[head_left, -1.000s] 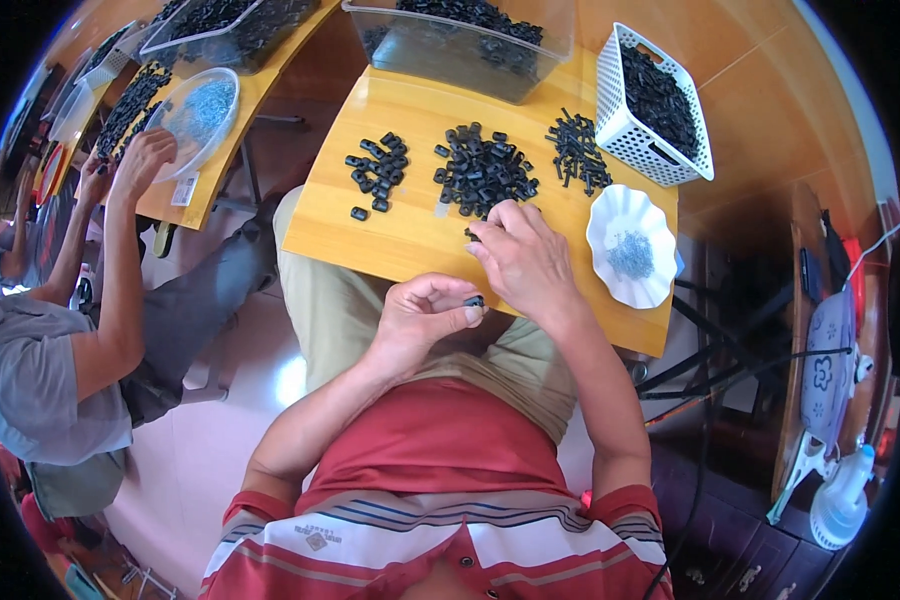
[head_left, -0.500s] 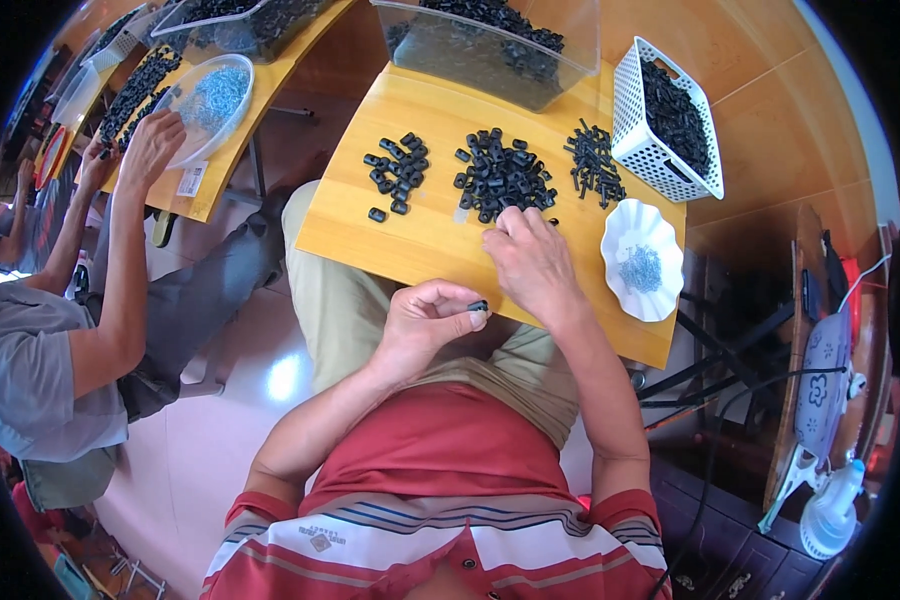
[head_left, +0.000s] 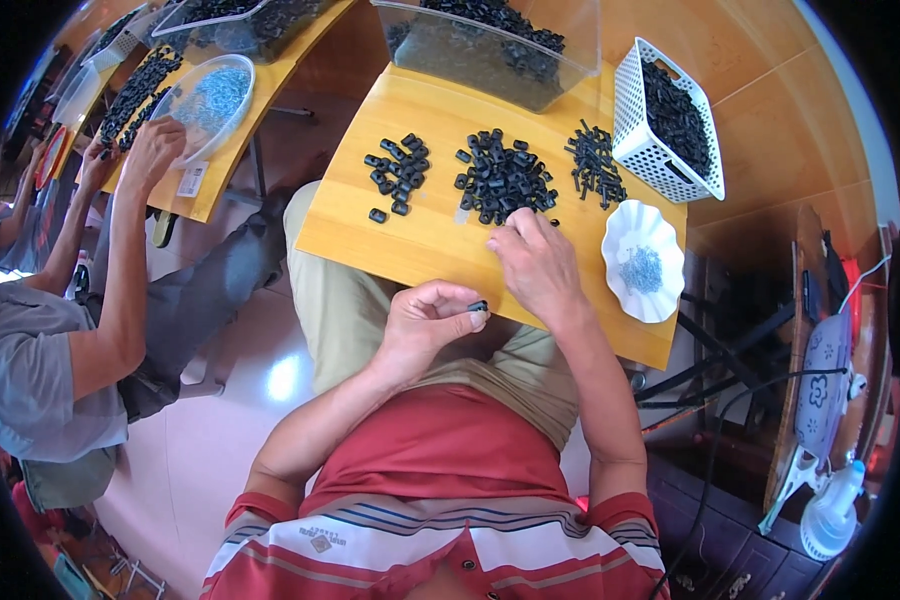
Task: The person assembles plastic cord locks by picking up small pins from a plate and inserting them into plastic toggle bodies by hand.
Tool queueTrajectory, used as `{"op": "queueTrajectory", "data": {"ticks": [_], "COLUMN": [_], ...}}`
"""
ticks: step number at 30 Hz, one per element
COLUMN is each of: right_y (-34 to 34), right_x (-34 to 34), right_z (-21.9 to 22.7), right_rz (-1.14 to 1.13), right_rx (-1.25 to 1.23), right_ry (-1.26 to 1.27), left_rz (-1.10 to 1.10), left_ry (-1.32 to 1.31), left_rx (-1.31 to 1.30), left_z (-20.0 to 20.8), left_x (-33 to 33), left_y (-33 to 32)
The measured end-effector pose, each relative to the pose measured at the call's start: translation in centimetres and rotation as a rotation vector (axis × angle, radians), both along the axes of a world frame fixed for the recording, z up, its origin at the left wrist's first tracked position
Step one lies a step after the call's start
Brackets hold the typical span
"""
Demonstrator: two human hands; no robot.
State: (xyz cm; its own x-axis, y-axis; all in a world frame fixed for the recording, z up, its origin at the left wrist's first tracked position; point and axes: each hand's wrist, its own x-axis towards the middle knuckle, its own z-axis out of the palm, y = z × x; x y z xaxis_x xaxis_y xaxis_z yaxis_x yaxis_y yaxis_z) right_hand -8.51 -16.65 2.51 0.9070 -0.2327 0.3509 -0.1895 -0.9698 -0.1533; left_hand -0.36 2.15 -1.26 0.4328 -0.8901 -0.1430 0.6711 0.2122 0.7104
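Near the table's front edge, my left hand pinches a small black plastic piece between thumb and fingers. My right hand hovers over the near side of the table with its fingers curled together; whatever they hold, if anything, is hidden. Just beyond it lies a large pile of black plastic pieces, and a smaller group of similar pieces is spread to the left. Thin black stick-like parts form another heap on the right. A white scalloped dish holds small silvery-blue bits.
A clear plastic bin full of black parts stands at the table's far edge. Beside it is a white perforated basket of black parts. To the left, another person's hand works at a neighbouring table. A white clip-on fan is at lower right.
My right hand has shifted slightly to the right along the pile's near edge. My left hand keeps its place with the black piece. The other person's hand has moved slightly.
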Motion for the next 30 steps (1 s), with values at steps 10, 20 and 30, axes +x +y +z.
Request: {"op": "queueTrajectory", "data": {"ticks": [10,20,30], "right_y": [1.2,1.7,2.7], "right_x": [-1.9,-4.3,-5.0], "right_z": [1.7,0.2,0.1], "right_rz": [-0.152,-0.056,-0.031], "right_rx": [0.624,1.371,1.543], "right_ry": [-0.323,-0.485,-0.372], "left_rz": [0.044,0.043,0.050], "left_ry": [-0.058,-0.098,-0.138], "left_rx": [-0.009,0.016,0.008], "left_z": [-0.1,0.4,0.8], "left_x": [0.2,0.2,-0.1], "left_y": [-0.2,-1.1,-1.9]}}
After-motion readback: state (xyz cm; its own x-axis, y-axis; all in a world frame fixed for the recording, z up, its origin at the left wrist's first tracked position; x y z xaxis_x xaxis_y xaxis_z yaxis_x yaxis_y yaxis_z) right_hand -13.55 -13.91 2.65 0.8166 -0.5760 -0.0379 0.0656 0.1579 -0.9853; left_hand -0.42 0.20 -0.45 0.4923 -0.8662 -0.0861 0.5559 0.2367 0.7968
